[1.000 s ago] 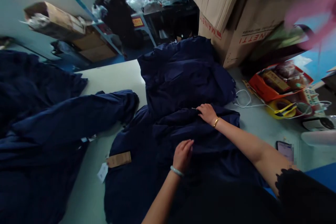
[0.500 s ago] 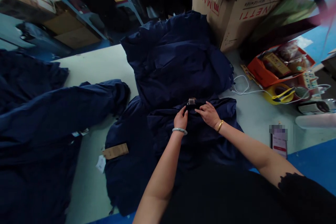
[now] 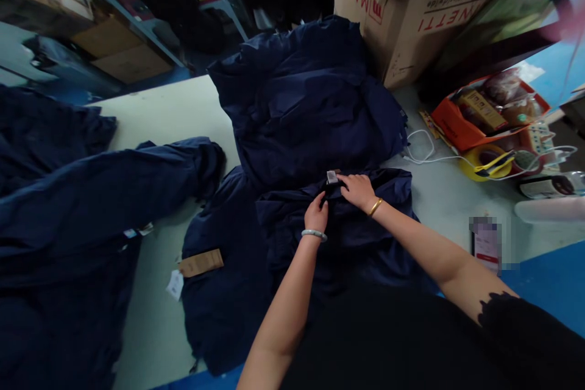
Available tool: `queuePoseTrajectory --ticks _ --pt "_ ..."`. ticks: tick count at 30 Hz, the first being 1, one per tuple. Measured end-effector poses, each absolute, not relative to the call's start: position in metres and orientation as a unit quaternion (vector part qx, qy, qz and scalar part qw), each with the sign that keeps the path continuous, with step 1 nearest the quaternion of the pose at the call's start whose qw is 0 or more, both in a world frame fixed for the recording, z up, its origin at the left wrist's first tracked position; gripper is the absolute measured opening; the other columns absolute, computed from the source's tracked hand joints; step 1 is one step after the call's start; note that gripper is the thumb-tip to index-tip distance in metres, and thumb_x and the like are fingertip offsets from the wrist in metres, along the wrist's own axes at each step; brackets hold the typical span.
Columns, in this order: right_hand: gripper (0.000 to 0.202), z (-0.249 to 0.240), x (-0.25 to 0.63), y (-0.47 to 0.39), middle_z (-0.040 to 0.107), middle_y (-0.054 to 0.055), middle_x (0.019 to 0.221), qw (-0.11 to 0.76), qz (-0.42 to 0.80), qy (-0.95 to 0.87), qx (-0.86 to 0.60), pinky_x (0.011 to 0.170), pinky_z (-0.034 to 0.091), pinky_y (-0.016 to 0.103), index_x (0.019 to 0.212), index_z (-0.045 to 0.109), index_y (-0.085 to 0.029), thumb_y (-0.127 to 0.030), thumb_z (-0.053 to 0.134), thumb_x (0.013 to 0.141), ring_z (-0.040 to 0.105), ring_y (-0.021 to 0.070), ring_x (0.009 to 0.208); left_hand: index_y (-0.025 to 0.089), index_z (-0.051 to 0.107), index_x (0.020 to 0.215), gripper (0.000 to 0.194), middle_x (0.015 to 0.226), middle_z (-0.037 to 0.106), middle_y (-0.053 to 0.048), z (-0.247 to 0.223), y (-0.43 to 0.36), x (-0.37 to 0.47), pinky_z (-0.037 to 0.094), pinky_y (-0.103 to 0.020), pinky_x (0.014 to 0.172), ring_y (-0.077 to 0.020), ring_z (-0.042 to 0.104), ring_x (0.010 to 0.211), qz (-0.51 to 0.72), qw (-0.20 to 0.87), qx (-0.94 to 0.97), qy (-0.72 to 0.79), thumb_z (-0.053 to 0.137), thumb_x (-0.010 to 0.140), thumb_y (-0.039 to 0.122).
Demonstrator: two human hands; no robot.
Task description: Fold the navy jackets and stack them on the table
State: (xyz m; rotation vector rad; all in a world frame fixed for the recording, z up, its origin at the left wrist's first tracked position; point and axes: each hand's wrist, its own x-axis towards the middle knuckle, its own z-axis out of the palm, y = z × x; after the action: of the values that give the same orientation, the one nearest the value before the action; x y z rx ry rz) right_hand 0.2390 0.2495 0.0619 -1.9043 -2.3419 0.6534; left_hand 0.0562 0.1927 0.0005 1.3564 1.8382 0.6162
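While gripping a dark strip at the upper edge of the navy garment (image 3: 292, 219) between thumb and fingers of the left hand (image 3: 316, 214), touches the small white label (image 3: 331, 177) there with the right hand (image 3: 359, 191). Has the right fingers bent and close together at the label's edge; cannot tell from this angle whether pinching it or only pressing against it. Has the two hands near each other, the left toward seven o'clock of the label and the right toward four.

Wears a pale bangle (image 3: 314, 235) on the left wrist and a gold bangle (image 3: 375, 206) on the right. Has the navy garment spread in loose folds on the table (image 3: 169, 109), right in front of the body.

Counting from that garment as the centre of the dial, has a pile of navy clothing (image 3: 311, 97) at twelve o'clock, right up against it, and cardboard boxes (image 3: 406, 36) with red lettering at one. Toward two o'clock, has an orange box (image 3: 461, 134) filled with small packets, a yellow tape roll (image 3: 467, 166) just beside it and a white cable (image 3: 429, 161) looped nearby. At three, has a phone (image 3: 485, 244) with a lit screen, partly blurred out. Between eight and nine, has a brown tag (image 3: 201, 262) lying on navy cloth and a white tag (image 3: 175, 284) touching its end. Farther out at nine, has more navy garments (image 3: 59, 268) heaped along the table.
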Motion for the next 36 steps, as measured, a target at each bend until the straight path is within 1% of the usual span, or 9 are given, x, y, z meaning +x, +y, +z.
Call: queuePoseTrajectory --ticks 4,9,16,21,23,26,29,32,36 --pt "0.044 0.061 0.245 0.245 0.073 0.006 0.119 0.038 0.221 -0.765 -0.604 0.103 0.037 0.037 0.136 0.069 -0.033 -0.023 0.051 0.097 0.063 0.0233 0.112 0.024 0.066 0.140 0.045 0.127 0.075 -0.008 -0.003 0.189 0.056 0.056 -0.035 0.101 -0.0185 0.072 0.102 0.247 0.390 0.526 0.714 0.060 0.096 0.021" --pt "0.040 0.055 0.253 0.239 0.072 0.007 0.118 0.044 0.207 -0.784 -0.584 0.104 0.035 0.038 0.126 0.076 -0.033 -0.020 0.051 0.097 0.062 0.0233 0.110 0.024 0.065 0.142 0.047 0.117 0.077 -0.007 -0.007 0.186 0.055 0.058 -0.034 0.095 -0.0165 0.072 0.091 0.262 0.403 0.517 0.708 0.060 0.095 0.021" --pt "0.039 0.049 0.255 0.234 0.072 0.008 0.118 0.052 0.192 -0.795 -0.573 0.105 0.033 0.039 0.128 0.075 -0.032 -0.022 0.052 0.099 0.061 0.0243 0.109 0.025 0.067 0.139 0.046 0.107 0.078 -0.005 -0.003 0.186 0.055 0.059 -0.034 0.092 -0.0172 0.073 0.089 0.272 0.404 0.516 0.705 0.064 0.094 0.025" --pt "0.040 0.055 0.255 0.235 0.071 0.010 0.116 0.041 0.170 -0.828 -0.533 0.104 0.028 0.043 0.132 0.073 -0.030 -0.024 0.049 0.101 0.059 0.0252 0.108 0.026 0.068 0.138 0.046 0.103 0.078 -0.003 0.009 0.186 0.058 0.059 -0.031 0.082 -0.0138 0.071 0.072 0.251 0.386 0.518 0.721 0.065 0.093 0.021" --pt "0.039 0.059 0.253 0.239 0.071 0.011 0.113 0.024 0.160 -0.844 -0.511 0.102 0.027 0.044 0.131 0.073 -0.028 -0.025 0.048 0.102 0.059 0.0257 0.107 0.027 0.070 0.134 0.041 0.102 0.079 -0.001 0.016 0.185 0.060 0.058 -0.028 0.076 -0.0122 0.070 0.068 0.257 0.376 0.516 0.725 0.064 0.094 0.020" --pt "0.034 0.066 0.248 0.246 0.072 0.013 0.111 -0.008 0.146 -0.854 -0.499 0.098 0.028 0.044 0.124 0.076 -0.026 -0.029 0.051 0.100 0.059 0.0263 0.105 0.027 0.076 0.120 0.027 0.095 0.080 0.000 0.027 0.186 0.062 0.056 -0.024 0.068 -0.0116 0.069 0.064 0.264 0.352 0.530 0.724 0.062 0.098 0.026" --pt "0.035 0.075 0.241 0.253 0.073 0.013 0.113 -0.016 0.128 -0.849 -0.512 0.094 0.029 0.044 0.123 0.076 -0.025 -0.033 0.049 0.102 0.061 0.0262 0.103 0.028 0.081 0.109 0.021 0.096 0.081 0.000 0.038 0.190 0.062 0.056 -0.024 0.069 -0.0134 0.072 0.071 0.268 0.304 0.570 0.715 0.063 0.098 0.031" --pt "0.042 0.082 0.236 0.258 0.074 0.015 0.115 -0.013 0.108 -0.833 -0.542 0.093 0.031 0.044 0.125 0.076 -0.024 -0.042 0.043 0.105 0.062 0.0268 0.101 0.029 0.082 0.107 0.020 0.098 0.082 0.000 0.048 0.193 0.062 0.057 -0.025 0.074 -0.0157 0.075 0.079 0.283 0.275 0.586 0.708 0.064 0.098 0.031" --pt "0.051 0.088 0.232 0.262 0.074 0.017 0.115 -0.020 0.097 -0.810 -0.578 0.093 0.032 0.044 0.120 0.078 -0.022 -0.050 0.037 0.107 0.064 0.0276 0.102 0.028 0.081 0.108 0.021 0.090 0.081 0.000 0.055 0.195 0.060 0.057 -0.026 0.074 -0.0146 0.073 0.071 0.314 0.270 0.581 0.701 0.064 0.098 0.034"
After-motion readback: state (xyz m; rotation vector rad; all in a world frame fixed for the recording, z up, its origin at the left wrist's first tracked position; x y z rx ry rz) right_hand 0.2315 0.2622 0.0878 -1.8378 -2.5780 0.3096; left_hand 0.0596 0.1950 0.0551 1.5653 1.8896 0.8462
